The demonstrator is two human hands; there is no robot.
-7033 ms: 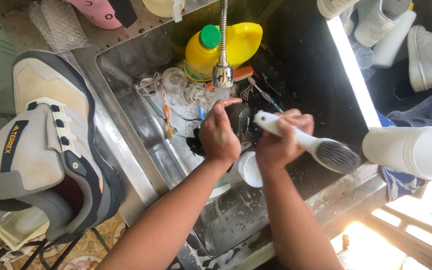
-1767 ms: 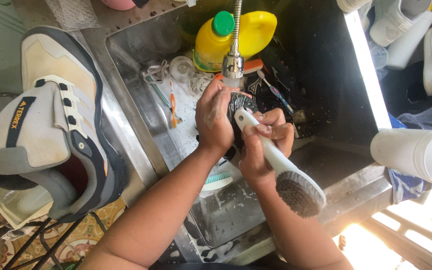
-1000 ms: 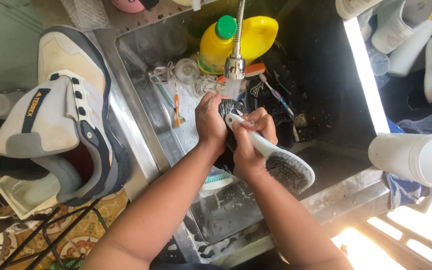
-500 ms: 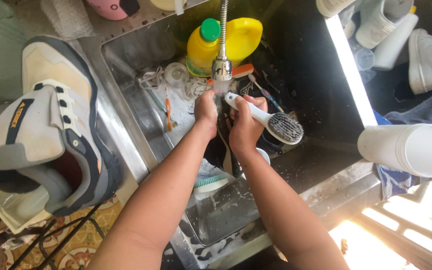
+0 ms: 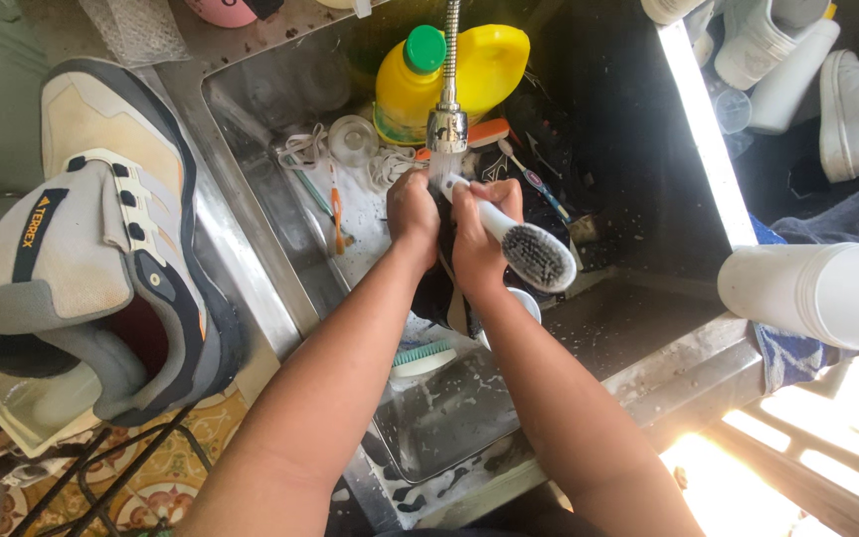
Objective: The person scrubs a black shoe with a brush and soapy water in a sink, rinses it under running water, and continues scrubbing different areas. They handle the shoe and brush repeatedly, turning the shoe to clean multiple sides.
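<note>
left hand (image 5: 412,211) grips dark item (image 5: 437,288), seemingly a shoe, under faucet (image 5: 446,124) | right hand (image 5: 477,234) clasps white brush (image 5: 521,244), bristles up | over steel sink (image 5: 251,149) | yellow bottle (image 5: 449,80) behind

Above fingers (image 5: 420,204) – faucet head (image 5: 446,129), yellow bottle (image 5: 449,75) block; below – bare sink floor (image 5: 449,418), passable.
</note>
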